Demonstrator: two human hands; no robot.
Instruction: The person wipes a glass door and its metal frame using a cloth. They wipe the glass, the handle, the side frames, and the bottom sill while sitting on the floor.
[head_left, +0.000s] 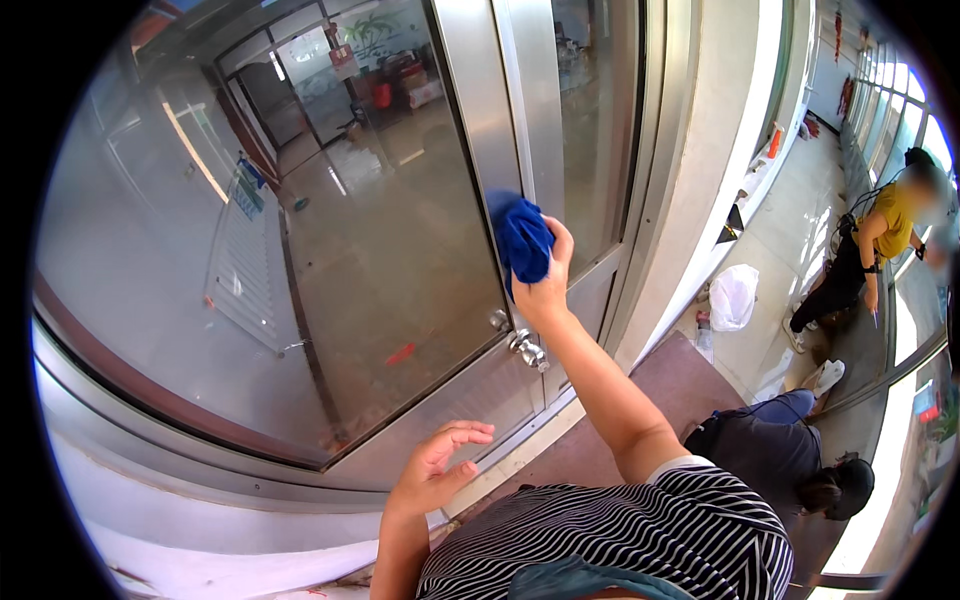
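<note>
My right hand (546, 281) grips a bunched blue cloth (525, 238) against the metal frame (491, 112) of a glass door. Below that hand a round metal doorknob (529, 351) sticks out from the frame. Fingers apart and holding nothing, my left hand (442, 465) is raised in front of the door's lower metal panel (450, 409). Through the door's large glass pane (375, 247) a tiled floor and a white radiator show. The cloth hides part of the frame behind it.
One person (885, 232) in a yellow top stands at the right; another in dark clothes (772, 457) is low down, closer to me. A white plastic bag (733, 297) lies on the tiled floor. A window ledge (765, 169) holds an orange object. A reddish mat (679, 375) lies below the door.
</note>
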